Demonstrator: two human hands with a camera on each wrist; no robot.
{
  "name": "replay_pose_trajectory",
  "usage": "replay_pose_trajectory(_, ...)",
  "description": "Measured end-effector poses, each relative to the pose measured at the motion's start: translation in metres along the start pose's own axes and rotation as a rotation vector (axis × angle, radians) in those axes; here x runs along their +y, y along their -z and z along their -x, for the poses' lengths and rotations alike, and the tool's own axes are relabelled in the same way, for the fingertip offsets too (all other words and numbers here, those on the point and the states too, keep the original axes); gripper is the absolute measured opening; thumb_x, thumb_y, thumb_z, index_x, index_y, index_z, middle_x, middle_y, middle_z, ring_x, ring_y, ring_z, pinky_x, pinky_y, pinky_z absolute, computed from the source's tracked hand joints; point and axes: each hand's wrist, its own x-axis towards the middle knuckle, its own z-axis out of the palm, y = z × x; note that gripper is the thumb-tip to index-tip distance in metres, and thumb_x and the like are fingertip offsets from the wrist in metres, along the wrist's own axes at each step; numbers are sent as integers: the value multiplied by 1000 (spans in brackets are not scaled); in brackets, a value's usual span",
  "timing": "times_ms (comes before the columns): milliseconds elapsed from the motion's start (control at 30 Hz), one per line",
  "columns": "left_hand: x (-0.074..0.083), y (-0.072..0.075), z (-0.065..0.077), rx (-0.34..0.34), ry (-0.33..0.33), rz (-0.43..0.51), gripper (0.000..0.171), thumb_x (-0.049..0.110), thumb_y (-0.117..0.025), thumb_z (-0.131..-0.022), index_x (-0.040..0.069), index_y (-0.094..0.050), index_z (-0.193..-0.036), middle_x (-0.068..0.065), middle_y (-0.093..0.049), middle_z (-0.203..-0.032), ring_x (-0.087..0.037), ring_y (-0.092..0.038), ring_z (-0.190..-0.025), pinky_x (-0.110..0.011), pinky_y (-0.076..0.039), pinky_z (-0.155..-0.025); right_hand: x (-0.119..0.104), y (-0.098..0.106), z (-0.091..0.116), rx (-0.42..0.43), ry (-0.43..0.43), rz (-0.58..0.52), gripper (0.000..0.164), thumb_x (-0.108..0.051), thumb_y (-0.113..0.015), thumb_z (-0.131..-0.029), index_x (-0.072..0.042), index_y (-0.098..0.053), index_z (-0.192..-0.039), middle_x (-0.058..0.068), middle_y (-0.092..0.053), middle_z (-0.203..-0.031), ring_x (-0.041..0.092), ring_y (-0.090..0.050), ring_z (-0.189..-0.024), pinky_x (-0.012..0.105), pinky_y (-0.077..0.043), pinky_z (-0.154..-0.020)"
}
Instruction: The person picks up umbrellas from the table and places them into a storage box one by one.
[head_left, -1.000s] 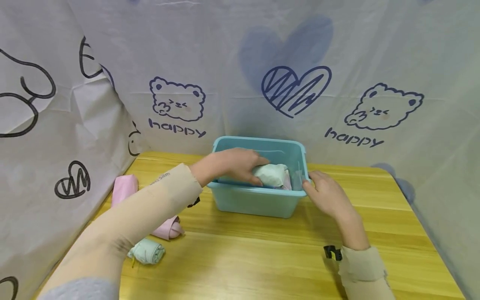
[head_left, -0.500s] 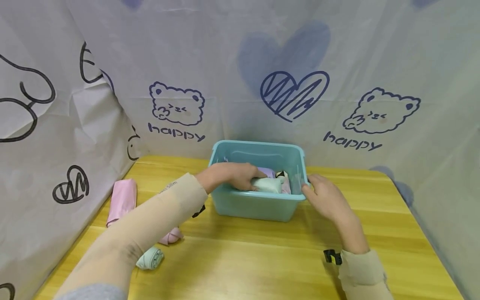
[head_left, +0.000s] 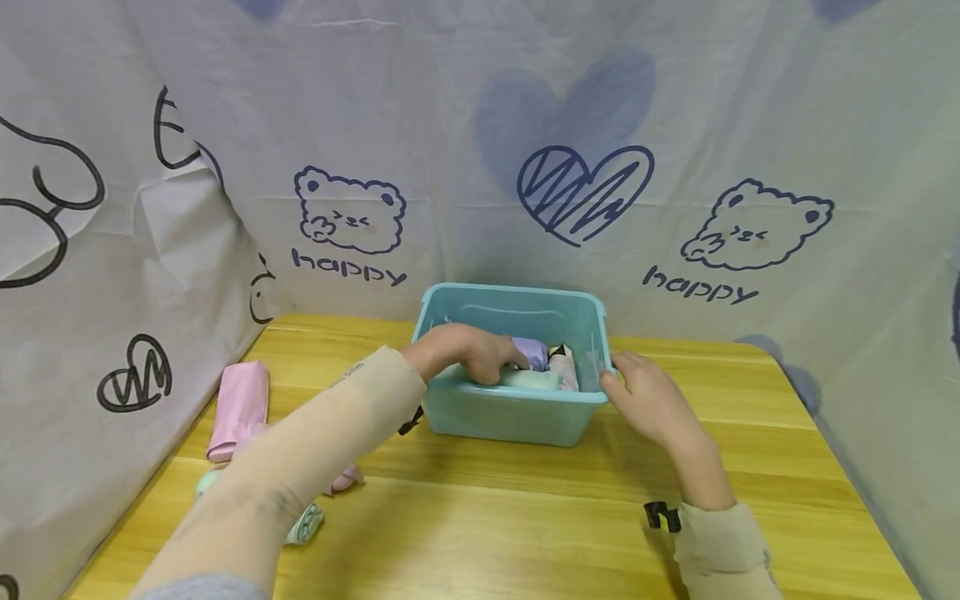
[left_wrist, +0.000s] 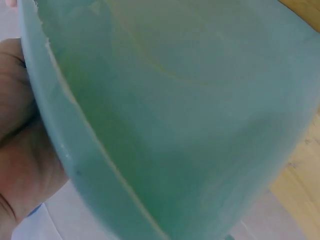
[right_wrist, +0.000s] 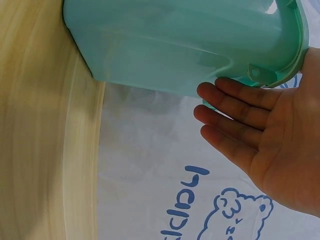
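Observation:
A light-blue plastic bin point(head_left: 517, 417) stands near the back of the table. My left hand point(head_left: 483, 354) reaches inside over its front rim and grips the left end of a mint-green cloth roll point(head_left: 536, 380); some fingertips are hidden. Beyond that roll is a purple roll point(head_left: 531, 353), and a pale pink bundle point(head_left: 564, 367) with a black spot lies to the right. At the bin's right end, my right hand point(head_left: 648, 396) has its thumb at the rim. Its other fingers point(right_wrist: 232, 102) stretch out along the outside wall. The left wrist view shows mostly the bin's wall point(left_wrist: 200, 125).
On the table's left lie a pink folded cloth point(head_left: 240, 408), a smaller pink roll point(head_left: 347, 478) and a mint-green roll point(head_left: 306, 525), partly behind my left forearm. A printed cloth backdrop point(head_left: 465, 167) rises behind the table.
My left hand has lowered the mint-green roll deeper into the bin, against the front wall, uncovering the purple roll behind it. The right hand stays at the bin's right rim.

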Motion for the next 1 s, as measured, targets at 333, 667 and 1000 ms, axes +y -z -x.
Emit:
replay_pose_trajectory(333,-5,-12,-3,154,-20,6,74,-24,-46,-85,16,-62,-145,-8,-59,-141,-18,-52,-122,-34,-44,-110,-1,-1,0,-5,-13,-11,52,-30,-41,-106,6,-59,-139,24,-63,-135,45,-58,-126,61,-47,-106)
replay_pose_trajectory(667,-17,-17,4,244,-85,52,65,-17,-55,-86,17,-65,-141,-5,-64,-136,-19,-58,-123,-35,-46,-110,-1,1,-1,-7,-10,-3,52,-30,-41,-106,6,-58,-139,24,-62,-135,45,-58,-127,61,-46,-107)
replay_pose_trajectory(1000,-28,-21,18,329,-113,73,39,10,-70,-98,8,-66,-137,-6,-68,-131,-21,-63,-119,-36,-51,-104,-2,1,0,-7,-16,2,53,-31,-40,-106,6,-58,-139,25,-62,-135,46,-58,-127,61,-46,-107)
